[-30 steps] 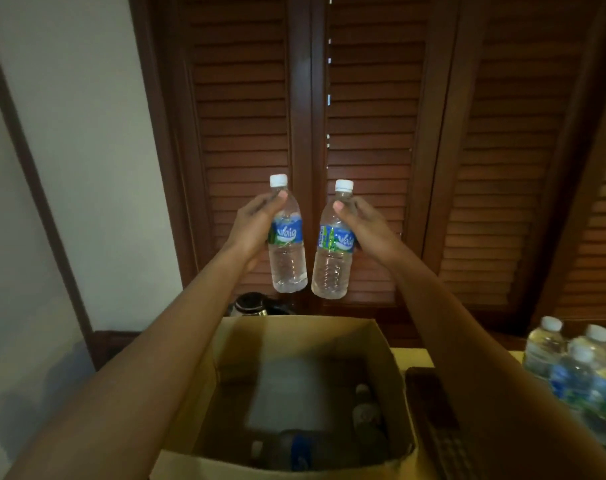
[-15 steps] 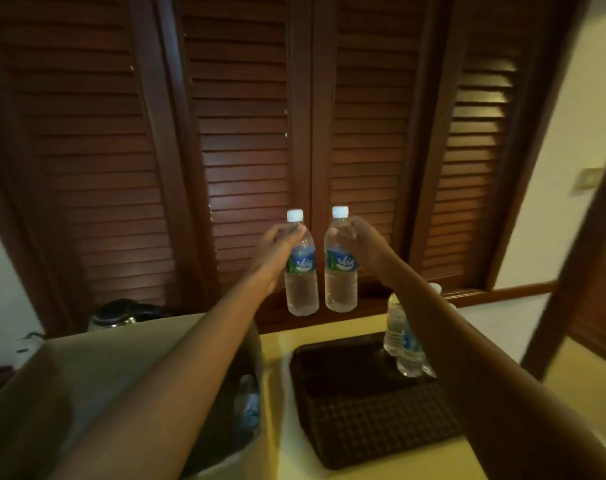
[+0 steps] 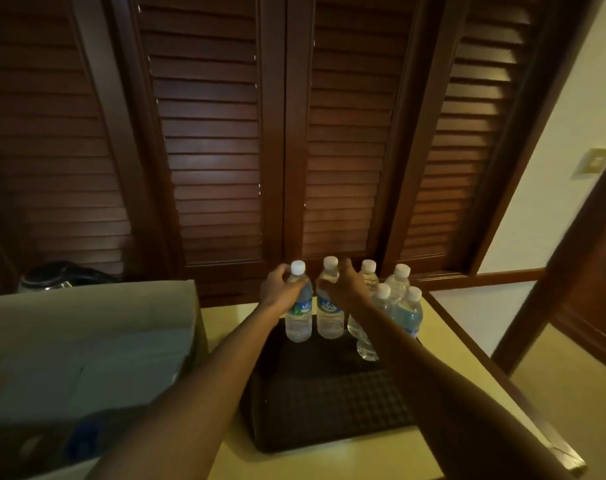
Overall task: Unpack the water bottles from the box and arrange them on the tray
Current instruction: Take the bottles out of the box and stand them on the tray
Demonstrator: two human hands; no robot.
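Head view — four bottles [image 3: 395,292] crowd tray [image 3: 329,403].

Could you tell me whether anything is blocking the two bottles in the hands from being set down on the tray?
Nothing visible blocks them. The left hand and right hand hold their bottles upright at the far edge of the tray. The other bottles stand to the right.

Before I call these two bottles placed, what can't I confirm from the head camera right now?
- Box contents: hidden by its near flap, lower corner dark and blurred.
- Two held bottles: contact with the tray unclear, bases in shadow.
- Right hand grip: fingers wrap behind the bottle.
- Back bottles: bases hidden by the right forearm.
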